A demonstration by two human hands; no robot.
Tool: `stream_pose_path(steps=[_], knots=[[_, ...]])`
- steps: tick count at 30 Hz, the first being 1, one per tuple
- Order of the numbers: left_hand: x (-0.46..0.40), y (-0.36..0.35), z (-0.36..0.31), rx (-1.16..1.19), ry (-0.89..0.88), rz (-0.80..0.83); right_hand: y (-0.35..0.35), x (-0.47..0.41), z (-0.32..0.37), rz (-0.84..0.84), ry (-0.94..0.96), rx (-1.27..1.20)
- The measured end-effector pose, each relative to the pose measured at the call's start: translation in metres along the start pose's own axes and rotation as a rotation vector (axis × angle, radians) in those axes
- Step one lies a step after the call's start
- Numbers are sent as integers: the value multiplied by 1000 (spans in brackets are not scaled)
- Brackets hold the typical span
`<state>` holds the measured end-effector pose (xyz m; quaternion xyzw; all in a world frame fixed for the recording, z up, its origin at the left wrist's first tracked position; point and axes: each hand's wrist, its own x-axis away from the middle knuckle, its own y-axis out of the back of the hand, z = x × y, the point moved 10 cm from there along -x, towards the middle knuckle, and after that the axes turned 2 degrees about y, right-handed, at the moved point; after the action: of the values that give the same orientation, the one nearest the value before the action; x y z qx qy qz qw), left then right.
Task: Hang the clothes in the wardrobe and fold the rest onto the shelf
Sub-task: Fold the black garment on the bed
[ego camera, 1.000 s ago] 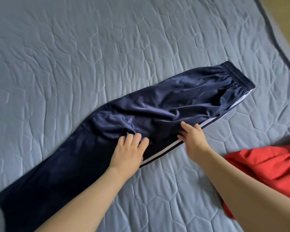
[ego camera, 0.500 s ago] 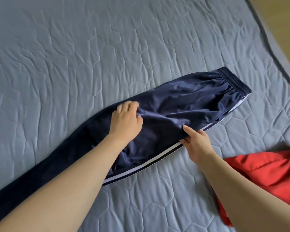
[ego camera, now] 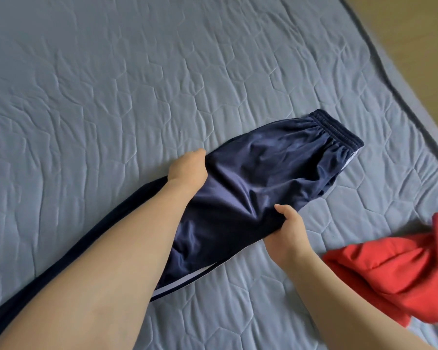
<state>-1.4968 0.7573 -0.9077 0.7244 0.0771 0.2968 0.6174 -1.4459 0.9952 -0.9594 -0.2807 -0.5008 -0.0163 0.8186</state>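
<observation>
The left hand (ego camera: 187,168) lies on the far edge of the navy track trousers (ego camera: 263,178), fingers bent over that edge and out of sight, so whether it pinches the cloth or only presses it I cannot tell. The right hand (ego camera: 287,227) is clamped on the near, striped edge, thumb on top and fingers tucked beneath.

The trousers lie on the grey quilted bed (ego camera: 111,97), doubled leg over leg, waistband (ego camera: 336,128) to the far right and the legs running to the near left under the left forearm.

A second ago the left hand sat flat by the near white stripe, close to the right hand. Since then it has swept across the cloth to the far edge, and the wrinkles around the seat have largely gone. The right hand has changed from resting with its fingers on the seam to gripping it and pulling toward the person. The view has also tilted, so the trousers sit lower in frame.

I judge the smoothing is nearly done and the first fold can follow; nothing is yet on the shelf.

A red garment (ego camera: 395,271) lies crumpled at the near right, just beside the right forearm, still waiting.
</observation>
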Motion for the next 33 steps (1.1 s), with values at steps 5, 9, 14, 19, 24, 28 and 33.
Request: stream_pose_path(steps=[5, 9, 14, 19, 24, 28, 33], knots=[[-19, 2, 4, -30, 102, 87, 12, -5, 1, -31, 52, -30], [-19, -9, -1, -67, 128, 105, 16, -11, 5, -75, 72, 72], [-13, -10, 5, 71, 99, -5, 26, -19, 8, -160, 35, 150], [33, -16, 22, 92, -96, -114, 12, -5, 6, 79, 24, -29], [75, -29, 89, -14, 59, -183, 14, 17, -63, 95, -76, 272], [69, -30, 104, 166, 35, -77, 14, 20, -88, 58, -7, 417], [35, -36, 113, 190, 104, 75, 21, 21, -97, -71, 57, 342]])
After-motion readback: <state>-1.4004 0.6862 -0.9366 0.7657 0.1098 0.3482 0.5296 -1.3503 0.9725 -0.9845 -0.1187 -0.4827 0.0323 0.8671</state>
